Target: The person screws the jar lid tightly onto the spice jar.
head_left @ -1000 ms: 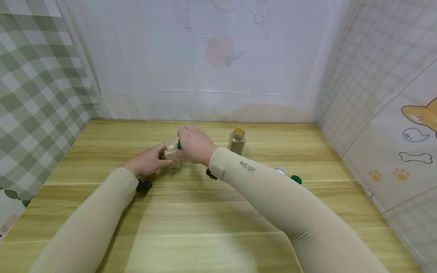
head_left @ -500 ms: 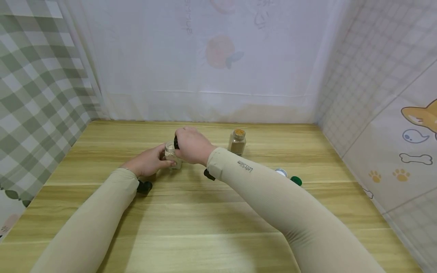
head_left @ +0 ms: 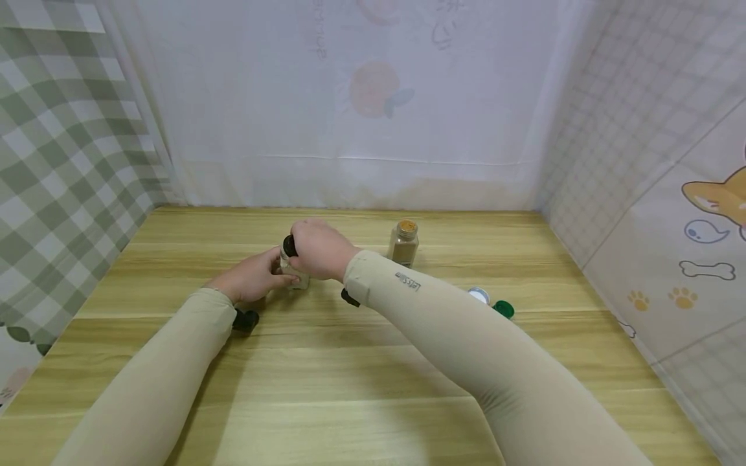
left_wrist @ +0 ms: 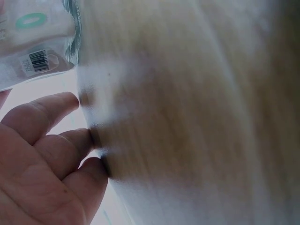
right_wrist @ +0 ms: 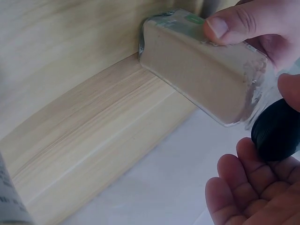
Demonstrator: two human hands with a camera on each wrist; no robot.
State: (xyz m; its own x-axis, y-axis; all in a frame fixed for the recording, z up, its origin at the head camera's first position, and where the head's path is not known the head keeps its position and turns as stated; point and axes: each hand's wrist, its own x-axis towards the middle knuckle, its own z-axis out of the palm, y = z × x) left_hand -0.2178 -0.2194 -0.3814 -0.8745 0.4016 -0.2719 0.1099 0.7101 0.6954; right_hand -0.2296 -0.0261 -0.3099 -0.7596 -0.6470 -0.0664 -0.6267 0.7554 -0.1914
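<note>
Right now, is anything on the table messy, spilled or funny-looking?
I can't see any spills. The brown jar looks a bit odd: it stands uncapped, while a green cap and a white round piece lie apart from it.

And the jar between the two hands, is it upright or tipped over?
Upright: the jar has its base down at the table, and its top, where the right hand holds the black cap, points up.

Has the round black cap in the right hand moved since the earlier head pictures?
Yes, the black cap moved left, farther from the clear jar of brown powder, and is now over the mouth of the clear pale-powder jar.
</note>
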